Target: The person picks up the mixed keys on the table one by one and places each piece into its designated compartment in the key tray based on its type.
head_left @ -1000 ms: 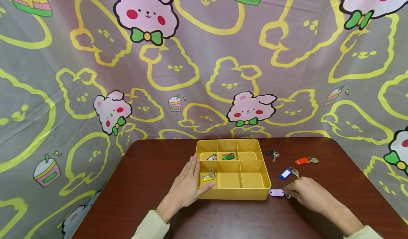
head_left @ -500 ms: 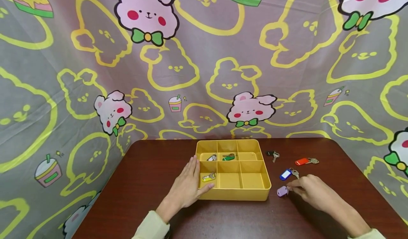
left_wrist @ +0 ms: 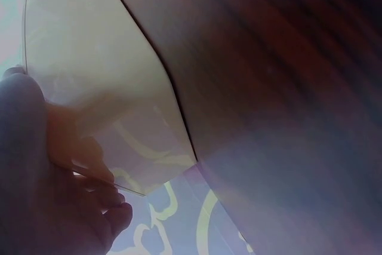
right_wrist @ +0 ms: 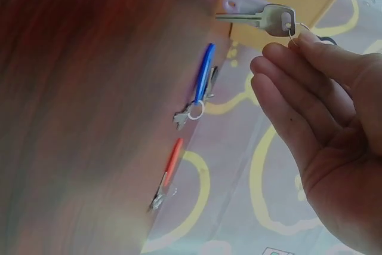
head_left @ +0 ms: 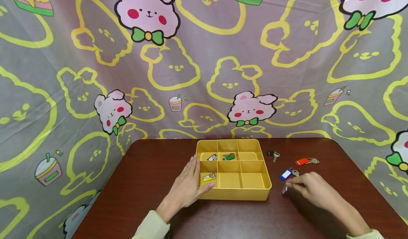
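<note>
My right hand (head_left: 315,188) pinches, between thumb and index finger, the ring of a metal key (right_wrist: 277,21) with a light purple tag (head_left: 284,189). The key and tag hang just above the table, right of the box's front corner. My left hand (head_left: 186,185) rests against the left wall of a yellow divided box (head_left: 234,194), fingers straight, thumb over the front rim. Inside the box lie a yellow-tagged key (head_left: 208,177) front left, a white-tagged key (head_left: 212,157) back left and a green-tagged key (head_left: 228,157) back middle.
Right of the box lie a blue-tagged key (head_left: 286,174), a red-tagged key (head_left: 302,161) and a black-tagged key (head_left: 271,153) on the brown table (head_left: 143,182). A patterned cloth (head_left: 204,54) stands behind and at both sides.
The right hand has lifted the purple-tagged key off the table by its ring, and the tag has swung from flat to hanging edge-on. The left hand and box stay put.
</note>
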The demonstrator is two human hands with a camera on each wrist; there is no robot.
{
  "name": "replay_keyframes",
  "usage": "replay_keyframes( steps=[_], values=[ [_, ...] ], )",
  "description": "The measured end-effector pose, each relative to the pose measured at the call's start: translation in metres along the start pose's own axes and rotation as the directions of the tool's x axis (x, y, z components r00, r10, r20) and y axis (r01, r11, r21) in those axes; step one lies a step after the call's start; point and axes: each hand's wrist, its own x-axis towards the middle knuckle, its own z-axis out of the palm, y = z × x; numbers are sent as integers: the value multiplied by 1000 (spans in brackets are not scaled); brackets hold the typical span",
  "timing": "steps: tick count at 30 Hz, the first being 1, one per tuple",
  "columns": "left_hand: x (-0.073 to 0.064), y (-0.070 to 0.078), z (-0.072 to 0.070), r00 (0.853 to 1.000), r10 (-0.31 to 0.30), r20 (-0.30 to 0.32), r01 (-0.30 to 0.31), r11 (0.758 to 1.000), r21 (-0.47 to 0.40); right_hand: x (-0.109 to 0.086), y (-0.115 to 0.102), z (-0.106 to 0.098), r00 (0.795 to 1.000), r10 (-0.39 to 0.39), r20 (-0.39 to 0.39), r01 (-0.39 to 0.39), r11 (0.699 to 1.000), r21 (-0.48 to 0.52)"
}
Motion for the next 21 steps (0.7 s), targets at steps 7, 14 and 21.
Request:
replay_keyframes(
  steps=[7,14,21],
  values=[
    [0,1,0,1000,-3,-8,3,1000,-14,5,-3,1,999,24,-24,-23,999,45],
    [0,1,-1,1000,-1,-12,1,1000,-9,9,-7,2,996,55,-70,-48,994,103],
    [0,0,0,1000,-1,-17,1,1000,-9,15,-15,-3,985,159,-63,-145,972,183]
  ],
)
